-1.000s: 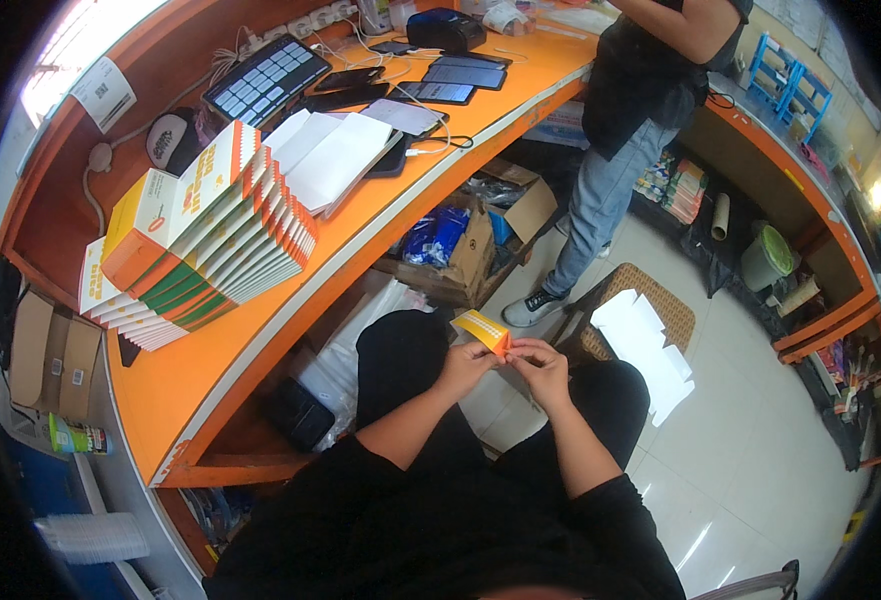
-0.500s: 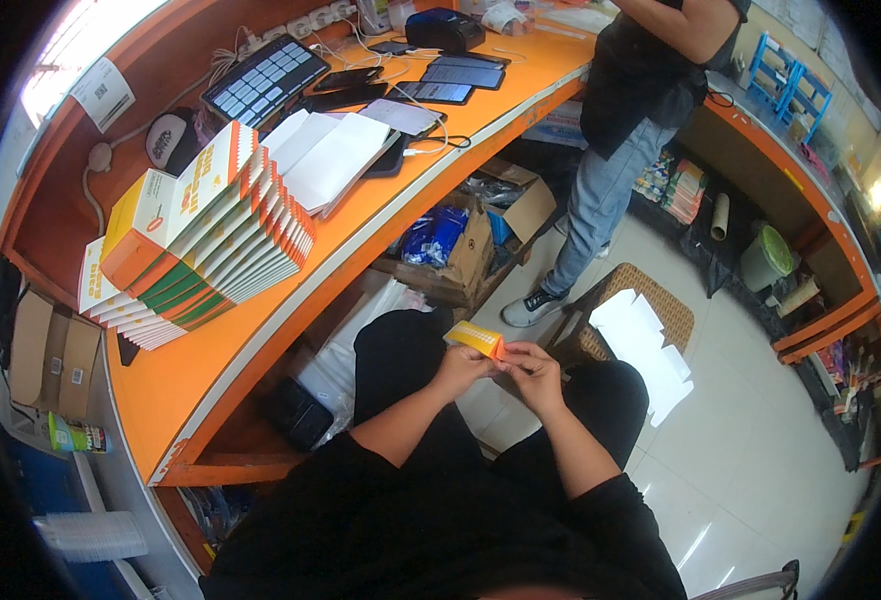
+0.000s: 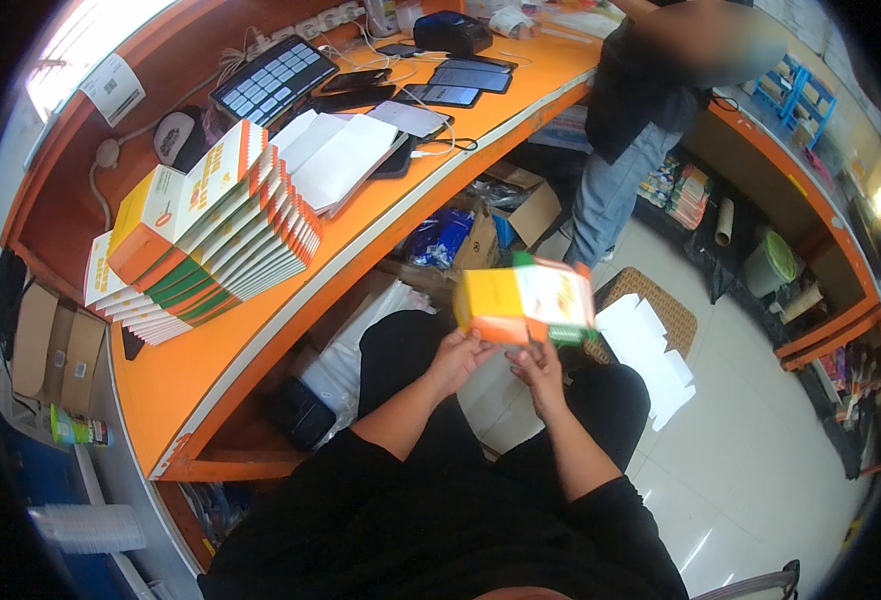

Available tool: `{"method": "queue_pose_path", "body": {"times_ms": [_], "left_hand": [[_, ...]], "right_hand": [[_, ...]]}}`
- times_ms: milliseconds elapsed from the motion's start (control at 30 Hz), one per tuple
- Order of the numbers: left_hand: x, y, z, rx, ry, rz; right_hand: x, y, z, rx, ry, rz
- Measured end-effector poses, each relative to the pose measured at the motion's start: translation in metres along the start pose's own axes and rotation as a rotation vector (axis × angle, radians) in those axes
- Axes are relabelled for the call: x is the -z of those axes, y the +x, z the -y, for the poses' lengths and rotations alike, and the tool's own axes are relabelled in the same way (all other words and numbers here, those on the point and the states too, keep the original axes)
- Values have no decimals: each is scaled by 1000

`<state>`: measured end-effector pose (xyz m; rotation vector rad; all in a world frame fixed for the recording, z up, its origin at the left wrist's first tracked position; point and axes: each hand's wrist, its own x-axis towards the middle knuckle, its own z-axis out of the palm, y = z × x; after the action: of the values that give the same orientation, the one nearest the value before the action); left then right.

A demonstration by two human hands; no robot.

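Yellow, orange, white and green box [image 3: 522,305] at both hands, judged partly formed.
Left hand [image 3: 457,362]: fingers and thumb drawn together, pinching the box's near-left edge. Right hand [image 3: 540,378]: half curled, fingertips at the near edge; whether it grips cannot be told. The box sits at 12 o'clock from the hands. Its panels stand at angles, so folding is judged begun; blur hides whether the flaps are secured. At 3 o'clock, a white cardboard sheet [image 3: 648,352] lies flat on a woven stool [image 3: 675,315], judged not yet folded. At 10 o'clock, a stack of similar boxes [image 3: 222,225], judged already shaped, stands on the orange counter [image 3: 290,305].
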<state>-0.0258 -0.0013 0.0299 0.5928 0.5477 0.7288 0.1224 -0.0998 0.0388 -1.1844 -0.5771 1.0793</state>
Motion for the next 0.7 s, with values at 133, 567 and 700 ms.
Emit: {"method": "queue_pose_path", "body": {"times_ms": [133,567,700], "left_hand": [[5,2,8,158,58,138],[-25,-19,17,-357,1249,99],[-23,-14,12,-569,971,-3]], "right_hand": [[5,3,6,282,31,-205],[5,7,-19,-1,-48,-123],[17,13,-18,126,77,-76]]}}
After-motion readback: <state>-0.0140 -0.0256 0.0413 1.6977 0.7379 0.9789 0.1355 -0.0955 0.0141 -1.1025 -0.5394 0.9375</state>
